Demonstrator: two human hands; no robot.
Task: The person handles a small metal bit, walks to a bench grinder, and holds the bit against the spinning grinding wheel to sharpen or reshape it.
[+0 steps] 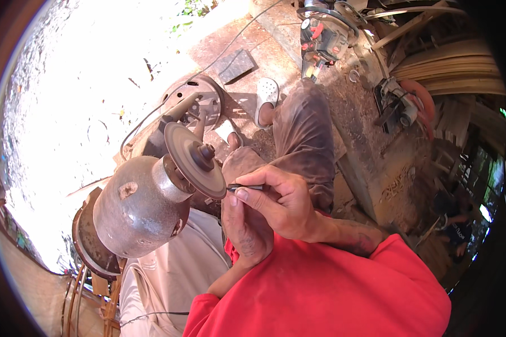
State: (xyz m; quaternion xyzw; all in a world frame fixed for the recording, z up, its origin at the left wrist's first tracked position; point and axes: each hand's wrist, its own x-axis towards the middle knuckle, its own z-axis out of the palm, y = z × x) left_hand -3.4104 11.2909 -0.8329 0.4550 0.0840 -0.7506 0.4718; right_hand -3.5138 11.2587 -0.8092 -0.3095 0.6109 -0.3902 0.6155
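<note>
- At left, a rounded grey motor (143,208) carries a brown grinding disc (207,181) on its shaft.
- Next, the left hand (247,233) is just below the right one, its fingers pointing up, near the disc's edge; I cannot tell whether they grip anything.
- Above its fingertips, a small dark rod (254,187) lies with its long axis nearly level across the view, left end pointing at the disc's rim. It may be touching there, though the tip is too small to be sure.
- The right hand (289,203) pinches the rod narrowly between thumb and fingers.
- Further right, a power saw (330,44) stands on the dusty floor (396,168).
</note>
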